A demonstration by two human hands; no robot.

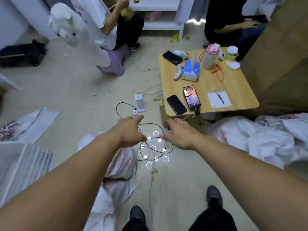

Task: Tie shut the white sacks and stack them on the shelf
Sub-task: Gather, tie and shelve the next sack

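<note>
Both my arms reach forward over the tiled floor. My left hand (130,129) and my right hand (179,135) are spread with straight fingers and hold nothing. A white sack (120,164) with pink print lies on the floor under my left forearm. More white sacks (260,140) are heaped at the right, and a flat one (31,124) lies at the left. A white shelf (160,15) stands at the back of the room.
A low wooden table (233,85) at the right carries phones, a tissue box, a bottle and a notepad. Black cables (155,144) and a white power tower (139,102) lie on the floor ahead. Two people sit at the back. A white wire rack (21,164) is at the left.
</note>
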